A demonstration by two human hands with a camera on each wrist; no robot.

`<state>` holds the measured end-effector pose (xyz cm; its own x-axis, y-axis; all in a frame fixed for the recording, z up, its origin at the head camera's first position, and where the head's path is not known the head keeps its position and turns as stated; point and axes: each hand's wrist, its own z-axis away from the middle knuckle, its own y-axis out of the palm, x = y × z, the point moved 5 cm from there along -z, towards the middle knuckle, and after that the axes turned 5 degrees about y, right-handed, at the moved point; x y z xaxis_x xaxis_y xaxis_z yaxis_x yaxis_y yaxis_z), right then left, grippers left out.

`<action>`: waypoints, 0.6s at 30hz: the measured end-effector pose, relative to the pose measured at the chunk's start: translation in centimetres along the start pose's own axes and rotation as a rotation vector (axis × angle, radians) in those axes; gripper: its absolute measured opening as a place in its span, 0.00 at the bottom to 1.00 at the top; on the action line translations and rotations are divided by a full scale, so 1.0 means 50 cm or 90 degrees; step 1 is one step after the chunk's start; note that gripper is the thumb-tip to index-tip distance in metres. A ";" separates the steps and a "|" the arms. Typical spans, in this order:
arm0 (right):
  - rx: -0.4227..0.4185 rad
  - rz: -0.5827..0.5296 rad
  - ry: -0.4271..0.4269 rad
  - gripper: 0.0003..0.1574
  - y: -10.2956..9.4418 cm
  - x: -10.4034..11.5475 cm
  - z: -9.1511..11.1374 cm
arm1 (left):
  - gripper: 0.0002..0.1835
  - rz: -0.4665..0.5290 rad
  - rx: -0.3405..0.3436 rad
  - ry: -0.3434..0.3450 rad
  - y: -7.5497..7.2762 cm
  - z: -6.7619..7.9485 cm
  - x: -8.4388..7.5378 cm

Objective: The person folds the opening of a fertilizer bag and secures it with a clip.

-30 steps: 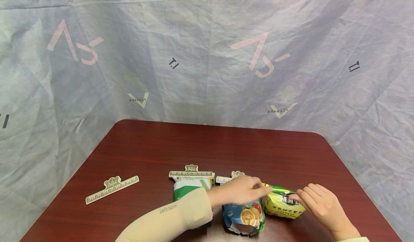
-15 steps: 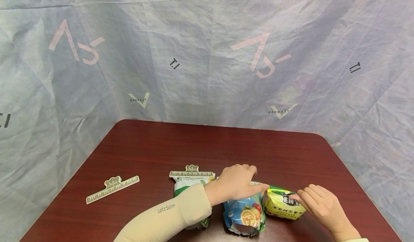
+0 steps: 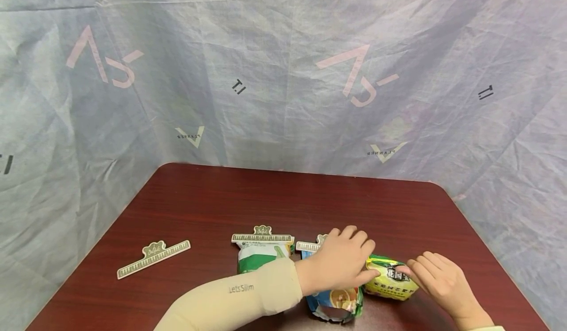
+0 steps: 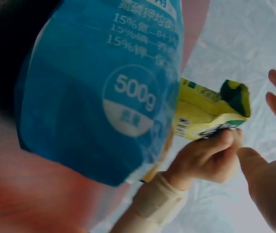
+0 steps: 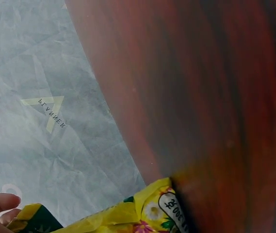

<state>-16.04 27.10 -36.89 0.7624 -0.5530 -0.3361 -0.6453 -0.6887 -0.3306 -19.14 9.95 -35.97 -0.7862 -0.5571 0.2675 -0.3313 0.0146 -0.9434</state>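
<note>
My right hand (image 3: 445,284) pinches the upper right part of a yellow-green printed bag (image 3: 385,284) between thumb and curled fingers. In the left wrist view, the bag's folded green end (image 4: 235,99) sticks up above that grip. My left hand (image 3: 343,262) is over a blue fruit-printed bag (image 3: 325,300), fingers loosely spread and holding nothing; its thumb overlaps the yellow bag's left end. A pale clip with a piano-key pattern (image 3: 305,246) sits on the blue bag's top, partly hidden by that hand. The blue bag, marked 500g, fills much of the left wrist view.
Left of the blue bag lies a white and green bag (image 3: 259,261) with a matching clip (image 3: 261,237) along its top. Another such clip (image 3: 152,259) lies by itself farther left on the dark red table (image 3: 283,193). Grey printed cloth (image 3: 283,75) hangs behind the table.
My left hand drew back from the yellow bag's left corner, then shifted right with its fingers spread. My right hand keeps its pinch in place. The bags and clips have not visibly moved.
</note>
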 end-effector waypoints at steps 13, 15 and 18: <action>0.000 0.003 0.007 0.25 -0.001 0.002 -0.005 | 0.17 -0.154 -0.096 0.070 0.014 -0.035 -0.045; -0.001 0.005 0.007 0.25 0.000 0.002 -0.004 | 0.16 -0.152 -0.102 0.081 0.020 -0.038 -0.047; -0.005 0.009 0.002 0.25 0.000 0.002 -0.001 | 0.15 -0.145 -0.115 0.097 0.028 -0.040 -0.050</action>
<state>-15.97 27.04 -36.85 0.7533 -0.5646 -0.3373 -0.6557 -0.6845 -0.3187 -18.67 13.05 -37.55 -0.7459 -0.4323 0.5066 -0.5841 0.0592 -0.8095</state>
